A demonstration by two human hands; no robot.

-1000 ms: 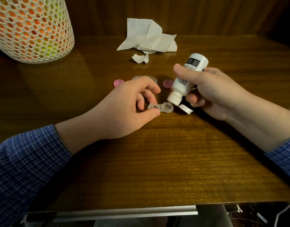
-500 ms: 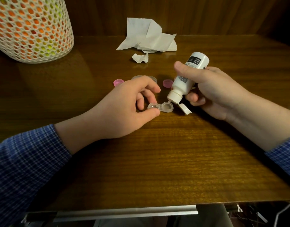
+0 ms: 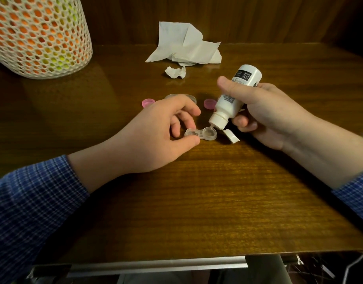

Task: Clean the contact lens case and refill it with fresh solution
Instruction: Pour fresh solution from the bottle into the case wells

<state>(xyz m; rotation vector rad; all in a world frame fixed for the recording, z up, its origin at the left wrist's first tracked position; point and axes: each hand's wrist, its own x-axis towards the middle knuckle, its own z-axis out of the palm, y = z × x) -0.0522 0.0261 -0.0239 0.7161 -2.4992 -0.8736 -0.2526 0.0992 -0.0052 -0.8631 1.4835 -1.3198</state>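
Observation:
A clear two-well contact lens case [image 3: 201, 134] lies on the wooden table [image 3: 197, 191]. My left hand [image 3: 156, 132] pinches its left well between thumb and fingers. My right hand [image 3: 266, 111] grips a white solution bottle [image 3: 234, 97], tipped nozzle-down, its tip just over the case's right well. The bottle's flip cap [image 3: 231, 136] hangs open beside the case. Two pink caps [image 3: 148, 102] [image 3: 209, 103] lie behind my left hand.
A crumpled white tissue [image 3: 182, 46] and a torn scrap [image 3: 175, 71] lie at the back. A white mesh basket [image 3: 39, 35] with orange and yellow contents stands back left. A clear round lid [image 3: 188, 96] peeks out behind my left fingers. The table's front edge is metal-trimmed.
The bottle has tilted and dropped slightly, bringing its nozzle down to the right well. My left hand has stayed on the case.

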